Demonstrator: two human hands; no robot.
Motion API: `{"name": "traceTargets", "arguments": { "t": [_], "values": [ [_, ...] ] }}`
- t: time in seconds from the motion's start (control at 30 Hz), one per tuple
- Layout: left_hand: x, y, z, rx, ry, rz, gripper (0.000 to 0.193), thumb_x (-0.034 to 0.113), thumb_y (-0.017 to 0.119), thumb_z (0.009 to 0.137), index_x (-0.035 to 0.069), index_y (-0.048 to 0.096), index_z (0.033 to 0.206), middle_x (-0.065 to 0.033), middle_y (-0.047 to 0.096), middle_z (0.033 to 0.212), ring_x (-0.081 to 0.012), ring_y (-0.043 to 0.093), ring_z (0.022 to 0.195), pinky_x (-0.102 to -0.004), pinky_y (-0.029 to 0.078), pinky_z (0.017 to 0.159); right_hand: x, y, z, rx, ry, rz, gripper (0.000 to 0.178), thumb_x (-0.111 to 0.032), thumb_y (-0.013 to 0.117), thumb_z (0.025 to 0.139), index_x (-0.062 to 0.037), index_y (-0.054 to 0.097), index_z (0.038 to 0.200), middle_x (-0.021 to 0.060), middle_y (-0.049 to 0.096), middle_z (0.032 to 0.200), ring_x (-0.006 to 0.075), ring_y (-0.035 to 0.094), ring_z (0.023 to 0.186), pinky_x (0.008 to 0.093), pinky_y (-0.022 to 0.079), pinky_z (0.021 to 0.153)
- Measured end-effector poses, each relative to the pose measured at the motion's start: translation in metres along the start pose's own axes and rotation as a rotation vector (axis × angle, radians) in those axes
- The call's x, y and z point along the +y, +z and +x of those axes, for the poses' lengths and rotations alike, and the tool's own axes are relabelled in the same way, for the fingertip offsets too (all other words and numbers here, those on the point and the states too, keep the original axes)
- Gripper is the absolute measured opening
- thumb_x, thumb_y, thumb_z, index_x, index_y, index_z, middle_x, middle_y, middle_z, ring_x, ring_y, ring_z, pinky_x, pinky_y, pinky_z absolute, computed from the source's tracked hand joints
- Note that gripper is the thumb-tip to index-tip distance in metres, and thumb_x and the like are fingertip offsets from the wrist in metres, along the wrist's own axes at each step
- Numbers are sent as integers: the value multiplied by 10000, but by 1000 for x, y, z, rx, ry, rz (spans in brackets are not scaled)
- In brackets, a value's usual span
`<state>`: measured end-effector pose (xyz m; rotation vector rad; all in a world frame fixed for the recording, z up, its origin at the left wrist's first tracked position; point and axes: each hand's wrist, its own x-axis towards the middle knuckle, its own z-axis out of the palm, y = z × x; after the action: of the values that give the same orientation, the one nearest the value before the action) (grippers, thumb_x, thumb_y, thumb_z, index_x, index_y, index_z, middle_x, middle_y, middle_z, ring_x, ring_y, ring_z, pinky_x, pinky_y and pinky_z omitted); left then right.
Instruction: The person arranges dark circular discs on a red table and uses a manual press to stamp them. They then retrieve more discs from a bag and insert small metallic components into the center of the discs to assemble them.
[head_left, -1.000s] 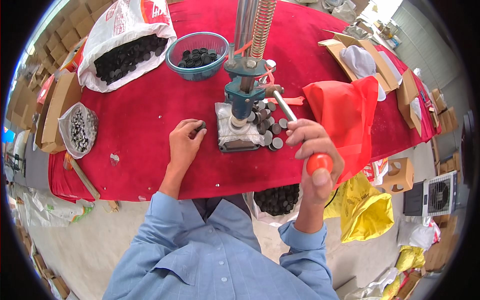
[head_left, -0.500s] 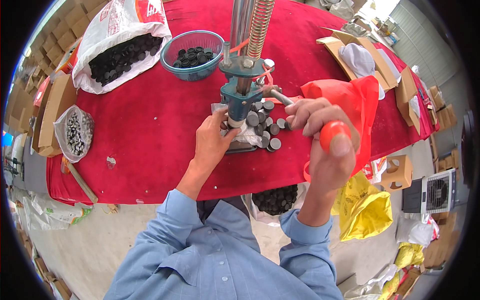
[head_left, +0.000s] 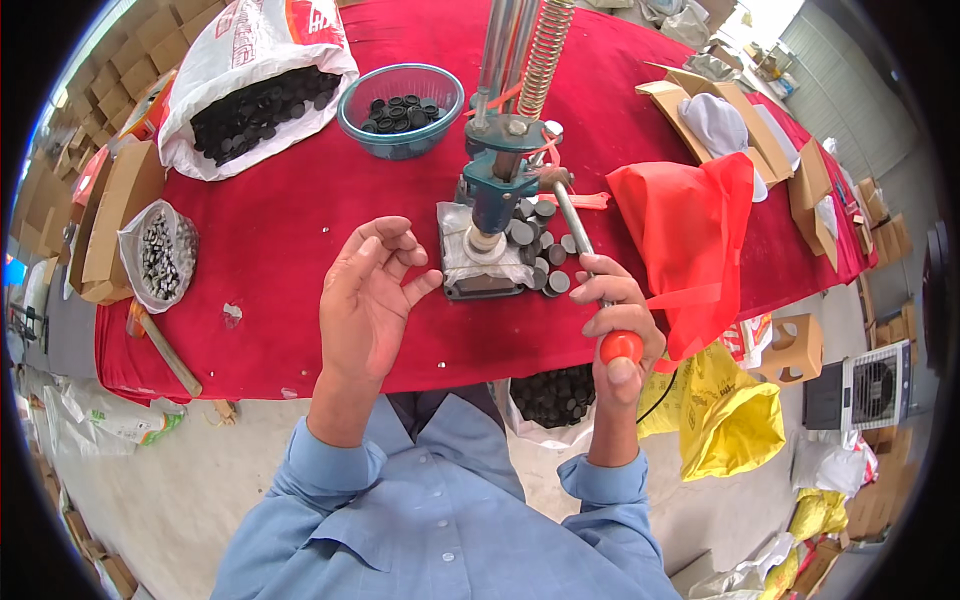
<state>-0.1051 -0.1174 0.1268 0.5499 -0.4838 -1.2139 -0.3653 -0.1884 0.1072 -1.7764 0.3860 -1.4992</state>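
Observation:
My right hand point(head_left: 622, 330) is closed around the lever point(head_left: 574, 222) of a green hand press point(head_left: 495, 185), with the thumb by its red ball knob point(head_left: 622, 347). Left of the press, my left hand point(head_left: 368, 290) hovers above the red cloth with its palm turned up and fingers apart. No object shows between those fingers. Under the press's pale round tip point(head_left: 487, 240) lies a base covered in clear plastic point(head_left: 462, 262). Round grey-black caps point(head_left: 550, 255) lie in a loose heap just right of that base.
A teal plastic bowl point(head_left: 350, 130) of black caps stands beyond the press. Left of it, a white sack point(head_left: 225, 85) spills more caps. A bag of small metal parts point(head_left: 160, 255) and a hammer point(head_left: 168, 350) lie at the left. A red bag point(head_left: 680, 220) sits right.
My left hand has drawn back from the press tip toward the left and opened. My right hand has swung the lever down and nearer to me.

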Motion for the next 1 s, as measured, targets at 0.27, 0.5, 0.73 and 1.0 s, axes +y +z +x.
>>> {"name": "traceTargets", "arguments": {
  "t": [0.27,0.5,0.73,1.0],
  "values": [
    [46,63,-54,-190,13,-102,401,53,713,937,0,569,1308,-105,516,1286,-205,599,1161,-400,655,948,-7,-1,-5,24,82,3,567,-605,647,950,-41,664,902,189,710,1118,434,549,1352,589,429,1117],
    [82,84,-79,-633,-79,-482,664,-129,782,834,62,488,1399,-136,396,1388,-260,496,1280,-399,670,893,-6,4,-8,75,87,24,566,-599,646,942,-34,663,912,220,692,1092,439,548,1340,573,475,1081],
    [97,85,-98,-345,-137,-600,554,-291,773,719,23,610,1146,-137,420,1335,-246,611,1102,-396,691,944,-4,5,-12,126,104,38,543,-580,651,930,-41,640,874,220,679,1106,452,524,1355,568,481,1081],
    [113,59,-80,-324,-403,-779,471,-320,750,723,22,597,1009,-141,452,1277,-236,620,1024,-364,668,948,-5,0,-14,59,108,96,442,-493,647,933,-54,611,898,227,634,1181,444,418,1466,593,391,1209]
  ]
}}
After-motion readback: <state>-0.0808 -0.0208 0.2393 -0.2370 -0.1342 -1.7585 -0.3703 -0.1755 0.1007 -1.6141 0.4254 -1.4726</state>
